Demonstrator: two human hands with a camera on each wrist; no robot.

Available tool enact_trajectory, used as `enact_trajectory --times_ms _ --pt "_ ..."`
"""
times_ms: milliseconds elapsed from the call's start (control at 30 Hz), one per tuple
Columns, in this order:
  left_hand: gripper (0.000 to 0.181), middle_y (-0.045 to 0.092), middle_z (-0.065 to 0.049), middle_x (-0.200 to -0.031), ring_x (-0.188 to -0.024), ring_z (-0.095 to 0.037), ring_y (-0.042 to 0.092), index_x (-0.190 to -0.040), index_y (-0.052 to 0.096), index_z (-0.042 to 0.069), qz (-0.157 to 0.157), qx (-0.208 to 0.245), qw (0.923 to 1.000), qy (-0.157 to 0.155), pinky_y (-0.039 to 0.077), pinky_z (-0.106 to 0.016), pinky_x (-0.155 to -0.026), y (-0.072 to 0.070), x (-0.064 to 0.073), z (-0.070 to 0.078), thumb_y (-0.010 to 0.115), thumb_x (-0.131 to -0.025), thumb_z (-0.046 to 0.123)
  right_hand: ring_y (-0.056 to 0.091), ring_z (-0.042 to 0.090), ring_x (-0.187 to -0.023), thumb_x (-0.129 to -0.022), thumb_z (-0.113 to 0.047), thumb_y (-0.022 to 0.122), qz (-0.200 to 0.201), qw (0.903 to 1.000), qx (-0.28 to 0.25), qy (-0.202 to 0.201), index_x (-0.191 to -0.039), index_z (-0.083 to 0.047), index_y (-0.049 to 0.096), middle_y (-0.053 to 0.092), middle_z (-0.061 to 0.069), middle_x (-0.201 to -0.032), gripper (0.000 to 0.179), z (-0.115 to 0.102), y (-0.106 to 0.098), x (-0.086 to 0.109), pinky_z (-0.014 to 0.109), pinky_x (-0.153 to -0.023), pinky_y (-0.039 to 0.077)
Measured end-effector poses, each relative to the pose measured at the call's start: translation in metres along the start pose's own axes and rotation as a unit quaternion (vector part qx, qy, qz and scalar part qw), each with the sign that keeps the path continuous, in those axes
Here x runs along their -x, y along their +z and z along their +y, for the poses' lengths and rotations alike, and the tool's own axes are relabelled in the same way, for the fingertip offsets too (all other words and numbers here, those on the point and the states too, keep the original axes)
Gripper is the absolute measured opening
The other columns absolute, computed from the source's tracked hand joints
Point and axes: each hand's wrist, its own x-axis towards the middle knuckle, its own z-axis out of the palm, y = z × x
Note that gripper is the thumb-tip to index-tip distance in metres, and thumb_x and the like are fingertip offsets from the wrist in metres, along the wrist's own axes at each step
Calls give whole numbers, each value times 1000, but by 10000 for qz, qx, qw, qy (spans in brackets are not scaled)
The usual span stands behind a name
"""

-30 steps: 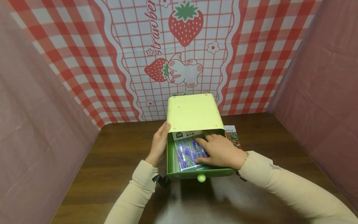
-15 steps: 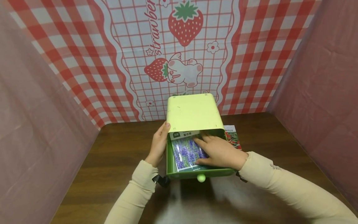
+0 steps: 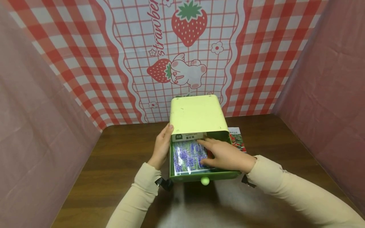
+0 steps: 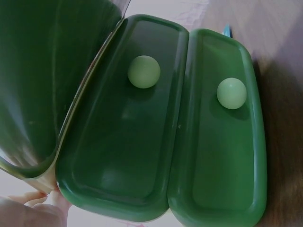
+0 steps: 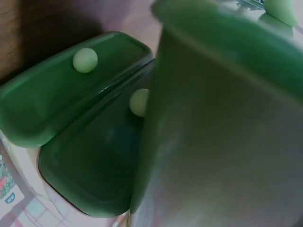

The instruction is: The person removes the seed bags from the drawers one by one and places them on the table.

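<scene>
Head view: The light-green cabinet [image 3: 196, 114] stands on the wooden table [image 3: 114, 164], its top drawer [image 3: 185, 178] extended from the front. The lavender packet [image 3: 186, 156] lies picture side up in that drawer, its far end at the cabinet opening. The left hand [image 3: 161, 145] rests against the cabinet's left side, fingers uncurled. The right hand [image 3: 226, 155] reaches in over the packet's right edge, thumb spread from the fingers; the fingertips are partly hidden. A red-flowered packet [image 3: 237, 141] lies right of the cabinet.

Left wrist view: The middle drawer [image 4: 118, 137] and bottom drawer [image 4: 222, 151] are closed in the cabinet.

Right wrist view: The top drawer's underside projects from the cabinet; the right hand is hidden.
</scene>
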Motion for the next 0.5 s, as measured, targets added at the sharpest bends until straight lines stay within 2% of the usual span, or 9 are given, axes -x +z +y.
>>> enact_trajectory --times_ms 100,200,267,300,367,433,500 --pt "64 35 -6 -158 -149 -22 27 -151 36 9 29 -15 10000 -28 21 -40 -124 0 0 0 47 -101 47 48 35 -135 -91 -41 68 -37 9990 -441 101 -150 -10 41 38 22 -153 71 -1 -2 2 47 -93 54" --pt "64 35 -7 -158 -149 -23 27 -151 37 8 52 -14 10000 -37 21 -40 -124 0 0 0 48 -101 47 49 34 -134 -93 -37 67 72 9965 -826 127 -150 -10 40 41 19 -153 69 1 -2 2 44 -91 53" --pt "64 36 -7 -158 -149 -23 27 -151 37 8 62 -20 10000 -36 21 -40 -124 0 0 0 48 -101 46 65 32 -104 -94 -32 67 135 9919 -1246 182 -150 -9 40 43 17 -152 67 3 -3 3 40 -77 53" --pt "63 36 -7 -158 -148 -23 27 -151 37 8 70 -29 10000 -34 22 -40 -124 0 0 0 48 -101 46 66 32 -103 -94 -29 67 173 9879 -1526 212 -150 -8 39 43 16 -152 66 4 -3 2 39 -80 55" --pt "63 36 -7 -158 -148 -23 28 -151 37 8 72 -41 10000 -25 22 -40 -124 1 0 1 47 -101 46 67 33 -102 -96 -23 65 219 9755 -2165 318 -150 -4 37 42 18 -152 64 6 -4 2 38 -84 57" --pt "63 36 -7 -158 -148 -23 28 -151 37 9 72 -53 10000 -25 22 -41 -123 0 0 1 47 -101 46 67 35 -104 -97 -19 62 223 9556 -2891 515 -151 0 34 37 21 -154 64 8 -5 1 38 -88 58" --pt "63 36 -6 -157 -148 -22 28 -151 37 10 69 -83 9999 -35 22 -41 -123 1 0 1 47 -101 47 49 37 -133 -98 -17 60 243 9350 -3462 728 -151 3 30 34 24 -155 63 9 -5 0 42 -101 52"
